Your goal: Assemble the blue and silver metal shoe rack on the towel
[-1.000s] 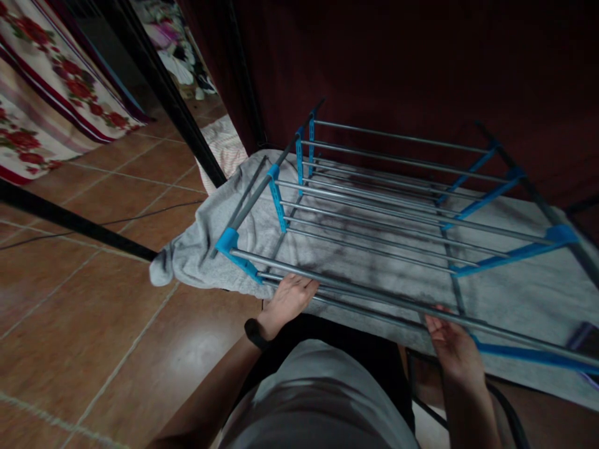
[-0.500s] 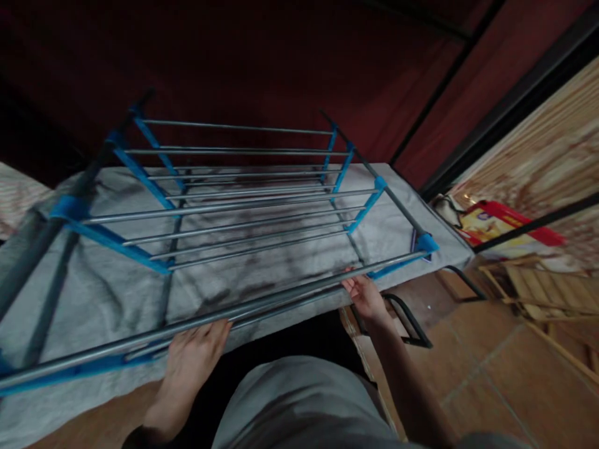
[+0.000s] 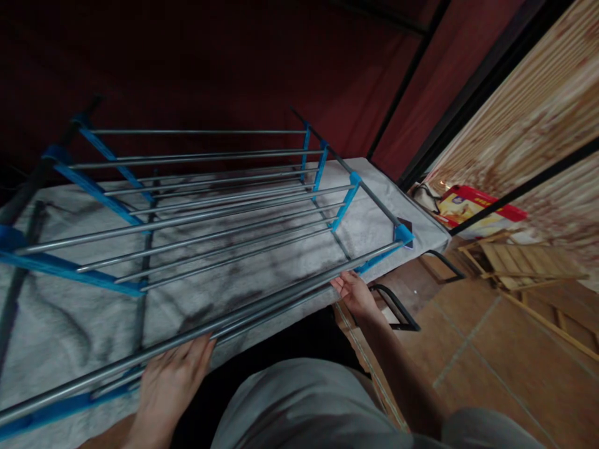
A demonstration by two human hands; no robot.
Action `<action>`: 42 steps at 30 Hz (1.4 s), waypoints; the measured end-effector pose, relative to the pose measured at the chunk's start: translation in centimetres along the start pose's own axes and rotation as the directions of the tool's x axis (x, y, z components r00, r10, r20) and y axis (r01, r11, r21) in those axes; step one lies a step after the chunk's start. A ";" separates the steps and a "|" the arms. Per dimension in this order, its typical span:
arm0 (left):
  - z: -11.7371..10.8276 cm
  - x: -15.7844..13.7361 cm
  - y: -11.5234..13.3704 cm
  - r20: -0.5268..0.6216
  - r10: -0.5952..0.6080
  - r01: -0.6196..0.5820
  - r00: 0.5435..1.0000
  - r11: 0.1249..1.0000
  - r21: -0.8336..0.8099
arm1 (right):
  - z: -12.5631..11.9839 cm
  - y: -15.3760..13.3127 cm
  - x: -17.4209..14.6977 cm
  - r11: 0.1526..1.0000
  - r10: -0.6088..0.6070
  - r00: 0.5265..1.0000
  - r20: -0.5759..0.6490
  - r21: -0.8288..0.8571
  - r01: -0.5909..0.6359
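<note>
A shoe rack (image 3: 187, 218) of grey metal tubes with blue plastic side brackets lies on a bench covered with a pale grey cloth (image 3: 374, 227). Its nearest pair of tubes runs across the front, along the bench edge close to my body. My left hand (image 3: 173, 380) is closed on these front tubes left of centre, its fingertips hidden under and behind the metal. Further right, near the end bracket (image 3: 403, 235), my right hand (image 3: 354, 294) grips the same tubes from below with bent fingers. Part of a dark, flat, phone-like object (image 3: 409, 232) shows behind that bracket.
A dark red wall panel (image 3: 210, 62) rises behind the bench. To the right stand a red and yellow box (image 3: 482, 206) and a folded wooden piece (image 3: 533, 265) on the tiled floor (image 3: 482, 349). Black metal loops (image 3: 405, 308) stick out below the bench edge.
The view has turned slightly right, so the rack and surroundings sit further left in the picture. Both hands stay on the front tubes, with little change in grip.
</note>
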State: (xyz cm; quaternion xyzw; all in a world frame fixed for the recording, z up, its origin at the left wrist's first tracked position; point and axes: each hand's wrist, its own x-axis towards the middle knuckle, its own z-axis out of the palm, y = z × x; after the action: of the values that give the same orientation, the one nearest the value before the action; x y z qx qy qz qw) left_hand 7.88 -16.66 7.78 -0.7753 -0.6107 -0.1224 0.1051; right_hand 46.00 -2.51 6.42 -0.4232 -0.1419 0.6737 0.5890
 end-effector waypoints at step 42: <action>-1.3 -1.8 -0.3 -0.073 0.194 -0.196 0.978 0.980 -0.029 | -0.3 0.4 -1.5 0.999 0.036 0.999 0.040 -0.012 -0.035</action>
State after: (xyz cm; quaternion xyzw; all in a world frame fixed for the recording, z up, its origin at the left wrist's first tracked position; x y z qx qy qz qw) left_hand 7.11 -18.64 8.43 -0.8284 -0.5253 -0.1497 0.1238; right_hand 45.86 -4.07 6.62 -0.4154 -0.1500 0.6917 0.5714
